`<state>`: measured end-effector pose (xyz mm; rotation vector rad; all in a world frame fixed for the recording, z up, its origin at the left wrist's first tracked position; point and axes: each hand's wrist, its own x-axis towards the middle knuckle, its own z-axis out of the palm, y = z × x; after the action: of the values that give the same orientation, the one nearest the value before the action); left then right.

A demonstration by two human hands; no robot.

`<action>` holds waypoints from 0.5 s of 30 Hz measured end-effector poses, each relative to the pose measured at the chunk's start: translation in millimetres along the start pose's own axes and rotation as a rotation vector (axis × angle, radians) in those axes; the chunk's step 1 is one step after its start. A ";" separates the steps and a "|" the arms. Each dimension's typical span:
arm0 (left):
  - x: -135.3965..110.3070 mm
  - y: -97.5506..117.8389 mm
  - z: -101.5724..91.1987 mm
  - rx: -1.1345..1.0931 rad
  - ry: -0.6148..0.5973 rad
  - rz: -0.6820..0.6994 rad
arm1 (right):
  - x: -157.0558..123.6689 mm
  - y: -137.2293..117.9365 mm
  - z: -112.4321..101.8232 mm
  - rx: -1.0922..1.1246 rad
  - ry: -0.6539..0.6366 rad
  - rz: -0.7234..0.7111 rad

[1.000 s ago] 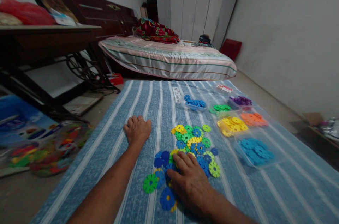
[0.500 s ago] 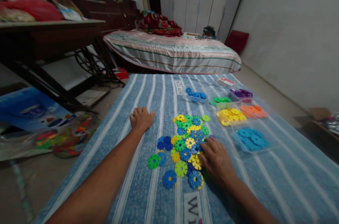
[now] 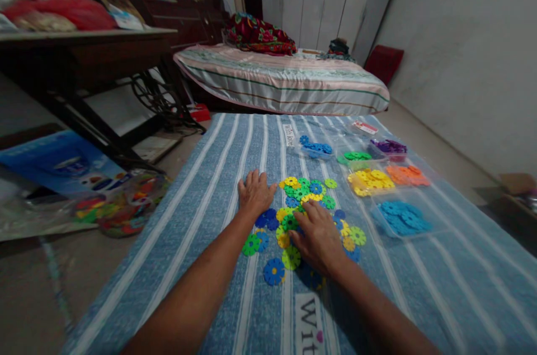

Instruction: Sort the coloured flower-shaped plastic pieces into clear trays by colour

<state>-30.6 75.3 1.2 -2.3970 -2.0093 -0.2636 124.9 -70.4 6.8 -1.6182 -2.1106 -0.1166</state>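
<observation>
A loose pile of notched plastic discs in blue, green and yellow lies on the striped cloth; one yellow-green disc (image 3: 291,258) sits at its near side. My left hand (image 3: 255,194) rests palm down on the cloth at the pile's left edge, fingers spread and holding nothing, just above some dark blue discs (image 3: 268,219). Over the middle of the pile is my right hand (image 3: 318,232), fingers apart and touching the discs, hiding those beneath it. To its right, a light green disc (image 3: 357,236) and several blue and yellow ones show.
On the right stand clear trays of sorted discs: light blue (image 3: 403,218), yellow (image 3: 371,181), orange (image 3: 408,175), green (image 3: 354,156), purple (image 3: 389,146) and blue (image 3: 316,148). A red-and-white card (image 3: 364,127) lies behind them. A bed (image 3: 281,81) is beyond; a sewing-machine table (image 3: 126,36) stands left.
My right hand has moved left from the pile's right edge onto its middle, uncovering discs to its right. My left hand has shifted right, closer to the pile.
</observation>
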 end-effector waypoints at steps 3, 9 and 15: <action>-2.1 -2.3 1.8 -0.004 0.024 0.016 | 17.7 -11.7 3.7 0.002 -0.159 0.011; -1.0 -2.9 -0.6 -0.015 0.052 0.002 | 16.6 -4.5 17.4 0.053 -0.037 -0.081; 1.3 -5.2 -1.9 -0.019 0.037 -0.007 | 14.7 19.1 11.5 0.188 0.094 -0.173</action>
<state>-35.7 77.4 2.8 -2.3783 -2.0093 -0.3262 136.2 -47.7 -1.3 -1.2973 -2.1168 -0.0474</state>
